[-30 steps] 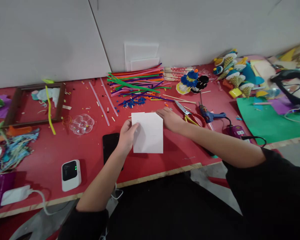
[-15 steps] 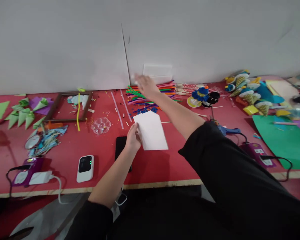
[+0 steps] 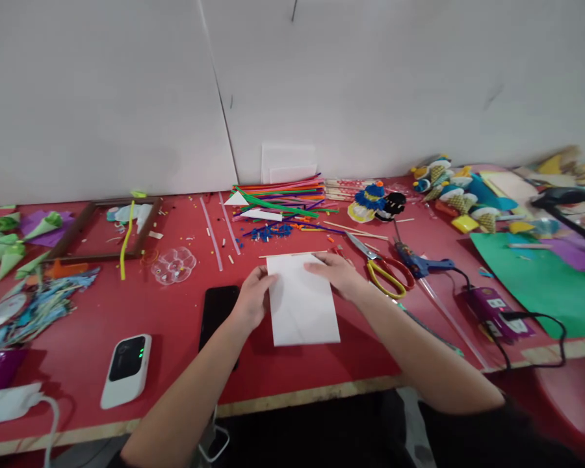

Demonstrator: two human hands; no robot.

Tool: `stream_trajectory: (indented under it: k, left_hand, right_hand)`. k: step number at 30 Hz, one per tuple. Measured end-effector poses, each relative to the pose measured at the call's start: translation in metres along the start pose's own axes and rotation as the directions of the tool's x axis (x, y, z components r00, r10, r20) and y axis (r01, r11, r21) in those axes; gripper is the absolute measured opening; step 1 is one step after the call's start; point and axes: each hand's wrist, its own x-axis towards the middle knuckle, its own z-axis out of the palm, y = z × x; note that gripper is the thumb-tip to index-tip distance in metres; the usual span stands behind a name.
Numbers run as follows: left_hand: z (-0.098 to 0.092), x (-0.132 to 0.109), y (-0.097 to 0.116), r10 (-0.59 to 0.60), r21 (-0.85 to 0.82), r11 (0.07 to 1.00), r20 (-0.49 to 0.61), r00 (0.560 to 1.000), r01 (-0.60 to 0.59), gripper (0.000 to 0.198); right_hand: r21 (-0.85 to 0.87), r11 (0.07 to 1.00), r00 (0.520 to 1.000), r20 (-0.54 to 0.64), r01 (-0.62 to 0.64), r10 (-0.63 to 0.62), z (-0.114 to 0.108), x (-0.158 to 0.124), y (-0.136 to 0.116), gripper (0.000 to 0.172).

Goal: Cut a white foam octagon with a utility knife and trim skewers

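A white sheet of paper (image 3: pixel 303 302) is held by both hands above the red table, its straight lower edge toward me. My left hand (image 3: pixel 255 294) pinches its left edge, with the thumb on top and the fingers behind. From the upper right, my right hand (image 3: pixel 340 273) grips the sheet, its thumb lying over the upper corner. A thin stick (image 3: pixel 263 257) shows just beyond the paper's top edge. Scissors (image 3: pixel 383 270) with red and yellow handles lie to the right of my right hand. White paper scraps (image 3: pixel 260 214) rest on the colourful pipe cleaners (image 3: pixel 292 195).
A phone (image 3: pixel 218 315) lies left of the paper, with a white device (image 3: pixel 127 370) farther left. A blue glue gun (image 3: pixel 426 263) is wired to a purple power strip (image 3: pixel 500 312) at right. Green card (image 3: pixel 521 286) and a wooden frame (image 3: pixel 97 227) flank the middle.
My right hand has come back from over the pipe cleaners to grip the paper. White scraps now show on the pipe cleaners. The view has shifted right, and the scissors are uncovered.
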Motion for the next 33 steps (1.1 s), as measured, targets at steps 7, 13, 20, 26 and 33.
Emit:
stream_trajectory:
  k: [7,13,20,26,33]
  left_hand:
    - [0.001,-0.009,-0.01,0.017,0.222,0.974,0.14,0.99,-0.048,0.03]
    - [-0.001,-0.007,-0.009,0.022,0.334,0.938,0.204,0.979,-0.091,0.027]
    - [0.0,-0.009,-0.005,-0.007,0.374,0.924,0.216,0.976,-0.076,0.03]
    - [0.001,-0.01,-0.004,-0.015,0.4,0.913,0.232,0.972,-0.081,0.036]
    - [0.001,-0.011,-0.006,-0.025,0.335,0.941,0.198,0.98,-0.044,0.042]
  right_hand:
    - [0.079,0.995,0.997,0.049,-0.066,0.063,-0.015,-0.027,0.022,0.036]
    - [0.064,0.966,0.948,0.223,-0.249,0.229,-0.015,-0.033,0.02,0.04]
    - [0.007,0.966,0.945,0.21,-0.258,0.251,-0.01,-0.033,0.021,0.046]
    - [-0.003,0.964,0.946,0.188,-0.267,0.262,-0.011,-0.033,0.017,0.043]
    - [0.083,0.944,0.939,0.159,-0.319,0.304,-0.01,-0.034,0.016,0.045]
